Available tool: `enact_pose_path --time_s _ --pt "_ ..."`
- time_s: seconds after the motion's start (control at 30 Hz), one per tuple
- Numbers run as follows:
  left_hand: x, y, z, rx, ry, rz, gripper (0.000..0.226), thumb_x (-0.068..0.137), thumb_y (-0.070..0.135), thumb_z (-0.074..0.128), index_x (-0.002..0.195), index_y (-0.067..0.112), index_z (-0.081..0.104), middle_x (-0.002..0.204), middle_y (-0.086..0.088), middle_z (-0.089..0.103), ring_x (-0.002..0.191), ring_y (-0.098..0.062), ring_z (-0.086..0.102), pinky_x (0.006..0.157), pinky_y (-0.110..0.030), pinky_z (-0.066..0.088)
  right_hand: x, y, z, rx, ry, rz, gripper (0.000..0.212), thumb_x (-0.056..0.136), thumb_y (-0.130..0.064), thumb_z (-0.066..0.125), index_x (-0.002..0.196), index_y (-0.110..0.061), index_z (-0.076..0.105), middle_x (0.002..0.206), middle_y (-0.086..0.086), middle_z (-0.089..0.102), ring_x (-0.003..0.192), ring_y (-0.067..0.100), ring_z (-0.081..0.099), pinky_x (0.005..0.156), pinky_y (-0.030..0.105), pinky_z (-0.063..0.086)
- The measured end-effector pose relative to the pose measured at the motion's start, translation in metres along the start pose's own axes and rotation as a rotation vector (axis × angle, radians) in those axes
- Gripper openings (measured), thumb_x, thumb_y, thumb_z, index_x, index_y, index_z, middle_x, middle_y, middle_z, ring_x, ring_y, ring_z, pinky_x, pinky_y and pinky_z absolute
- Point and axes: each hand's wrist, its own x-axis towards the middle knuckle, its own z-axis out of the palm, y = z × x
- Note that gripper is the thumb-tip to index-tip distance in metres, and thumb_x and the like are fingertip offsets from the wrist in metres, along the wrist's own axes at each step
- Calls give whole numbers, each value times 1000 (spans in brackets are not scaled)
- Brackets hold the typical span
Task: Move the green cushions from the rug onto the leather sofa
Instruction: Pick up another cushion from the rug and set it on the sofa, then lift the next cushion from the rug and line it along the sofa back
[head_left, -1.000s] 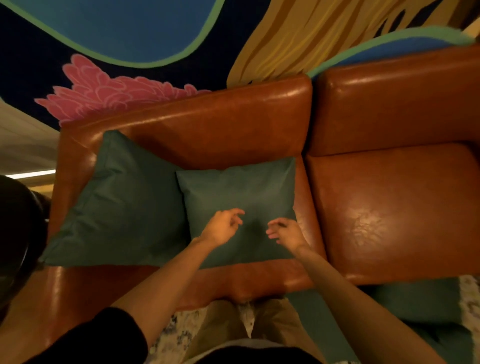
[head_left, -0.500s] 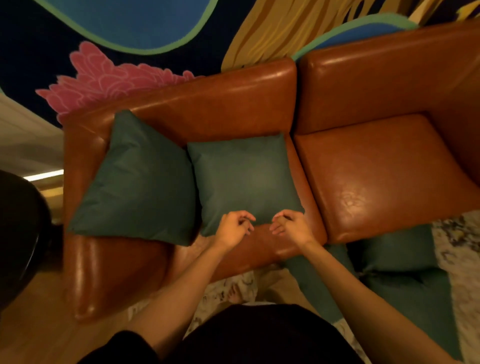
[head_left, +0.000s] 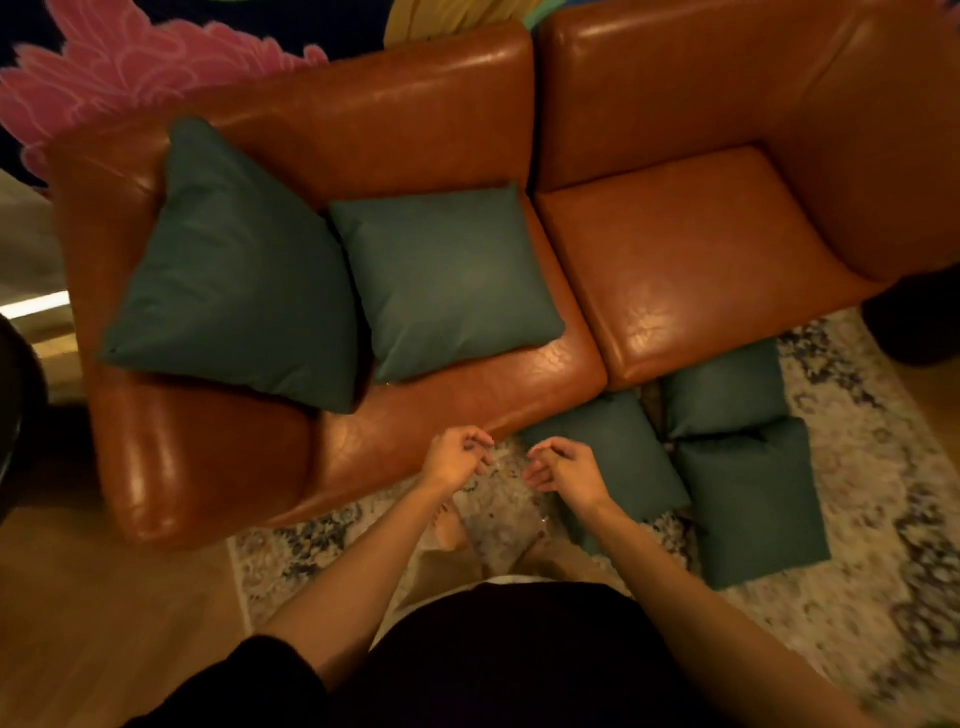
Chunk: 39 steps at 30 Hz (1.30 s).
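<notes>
Two green cushions lie on the left seat of the brown leather sofa (head_left: 691, 260): a large cushion (head_left: 228, 275) against the left arm and a smaller cushion (head_left: 447, 280) beside it. Three more green cushions rest on the patterned rug (head_left: 857, 467) in front of the right seat: a near-left one (head_left: 618, 452), a back one (head_left: 722, 389) and a right one (head_left: 753, 499). My left hand (head_left: 457, 457) and my right hand (head_left: 566, 467) hover side by side over the sofa's front edge, fingers loosely curled, holding nothing. The right hand overlaps the near-left rug cushion.
The right sofa seat holds no cushion. Wooden floor (head_left: 104, 623) lies left of the rug. A dark round object (head_left: 15, 415) sits at the left edge, another dark shape (head_left: 914, 322) past the sofa's right arm. My bare foot (head_left: 452, 530) stands on the rug.
Both hands have pulled back off the smaller sofa cushion toward my body. The view has shifted back and right, and the rug cushions have come into sight.
</notes>
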Motion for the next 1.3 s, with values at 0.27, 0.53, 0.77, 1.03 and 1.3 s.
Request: enact_pose_path --time_s 0.27,0.53,0.77,1.03,1.3 --pt "-47 4 61 -30 38 -59 22 92 -1 46 92 6 67 70 -7 69 57 -16 61 60 -25 52 -25 46 -67 -5 25 35 25 98 -13 46 81 -4 63 63 11 66 44 10 61 46 20 49" --pt "-94 -7 192 -105 29 -126 30 95 -7 40 79 8 60 64 -8 63 53 -17 59 51 -22 50 -59 136 -180 104 -19 63 45 102 -31 43 69 -7 63 52 5 66 42 14 60 46 21 47" --pt "-145 18 281 -85 19 -161 24 93 -9 36 99 -3 59 68 -13 67 45 -6 60 47 -16 49 -73 215 -277 197 -4 164 48 102 -33 41 69 -5 62 46 7 64 36 15 58 48 23 40" --pt "-146 29 304 -99 71 -217 26 95 -5 37 106 -4 60 79 -14 65 42 -1 58 42 -10 41 -57 224 -323 89 -22 247 31 99 -16 44 76 -2 59 46 5 64 36 15 59 51 26 47" --pt "-91 32 279 -193 134 -264 26 95 -3 40 108 -7 61 79 -16 66 41 -4 59 42 -13 44 -9 196 -338 -85 -51 250 18 93 -3 46 85 0 61 61 15 66 45 21 61 47 23 42"
